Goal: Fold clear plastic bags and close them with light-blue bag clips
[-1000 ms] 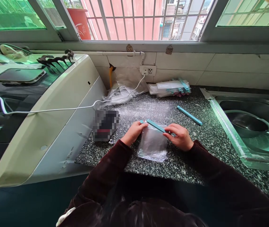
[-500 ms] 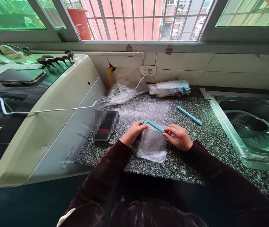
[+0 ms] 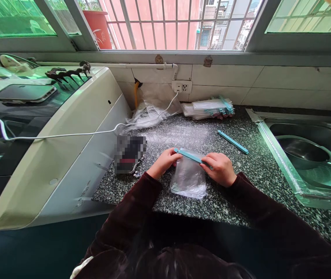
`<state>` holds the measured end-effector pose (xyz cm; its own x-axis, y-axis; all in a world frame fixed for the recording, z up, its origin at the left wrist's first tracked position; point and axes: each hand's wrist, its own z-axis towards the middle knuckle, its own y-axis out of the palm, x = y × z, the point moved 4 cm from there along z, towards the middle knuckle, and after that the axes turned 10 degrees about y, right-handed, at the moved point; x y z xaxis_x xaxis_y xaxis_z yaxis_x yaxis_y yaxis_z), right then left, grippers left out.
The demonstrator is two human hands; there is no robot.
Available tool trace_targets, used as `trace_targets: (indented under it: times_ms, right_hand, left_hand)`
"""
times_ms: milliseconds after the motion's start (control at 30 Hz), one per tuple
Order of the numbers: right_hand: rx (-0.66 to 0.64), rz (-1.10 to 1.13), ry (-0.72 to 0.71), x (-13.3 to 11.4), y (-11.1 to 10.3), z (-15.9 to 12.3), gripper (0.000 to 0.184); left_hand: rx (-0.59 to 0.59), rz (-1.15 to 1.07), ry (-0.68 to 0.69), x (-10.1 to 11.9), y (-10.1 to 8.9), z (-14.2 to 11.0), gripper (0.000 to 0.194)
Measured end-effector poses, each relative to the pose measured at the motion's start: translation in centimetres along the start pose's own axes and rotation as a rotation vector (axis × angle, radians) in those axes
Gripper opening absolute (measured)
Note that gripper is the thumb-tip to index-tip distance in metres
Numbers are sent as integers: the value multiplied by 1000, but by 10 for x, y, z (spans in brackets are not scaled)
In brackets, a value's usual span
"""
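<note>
A light-blue bag sealing clip lies across the top of a clear plastic bag in front of me. My left hand pinches the left end of the clip between thumb and fingers. At the other end, my right hand grips the clip with thumb and fingertips. The bag hangs from the clip down toward the counter. To the right, beyond my right hand, a second blue clip rests by itself on the speckled counter.
Behind, against the tiles, lie a stack of clear bags with blue clips and loose plastic wrapping. A phone is left of my hands. A white cable crosses from the socket. The sink with a pan is right.
The left end of the blue clip, parted before, now looks closed together across the bag. The bag has shifted very slightly right; both hands have barely moved.
</note>
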<state>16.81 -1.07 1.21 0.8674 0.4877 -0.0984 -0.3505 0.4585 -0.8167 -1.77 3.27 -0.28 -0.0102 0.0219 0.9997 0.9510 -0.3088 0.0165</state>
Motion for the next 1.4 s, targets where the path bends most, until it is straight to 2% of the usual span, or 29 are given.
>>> trace_targets:
  times_ms: [300, 633, 700, 800, 867, 933, 1067, 1133, 1400]
  right_hand:
    - [-10, -73, -37, -3, -1, 0, 15]
    - [-19, -28, -21, -4, -1, 1, 15]
    - [4, 44, 17, -1, -4, 1, 16]
    - [53, 232, 169, 10, -7, 3, 27]
    - [12, 367, 282, 20, -4, 4, 33]
    - [-112, 470, 354, 25, 2, 4, 34]
    - [-338, 564, 399, 24, 12, 3, 27]
    - [-356, 578, 381, 21, 13, 2, 21]
    - [-260, 552, 245, 13, 9, 4, 7]
  left_hand:
    - [-1, 69, 65, 0, -1, 1, 29]
    - [78, 202, 199, 3, -6, 2, 36]
    - [89, 194, 216, 5, -6, 1, 37]
    - [86, 205, 255, 9, -5, -1, 35]
    - [59, 226, 283, 10, -3, -3, 34]
    - [20, 243, 313, 10, -1, -4, 33]
    - [-22, 273, 367, 9, 2, -5, 32]
    - [-30, 307, 398, 9, 2, -5, 30]
    - [-25, 499, 591, 17, 2, -7, 21]
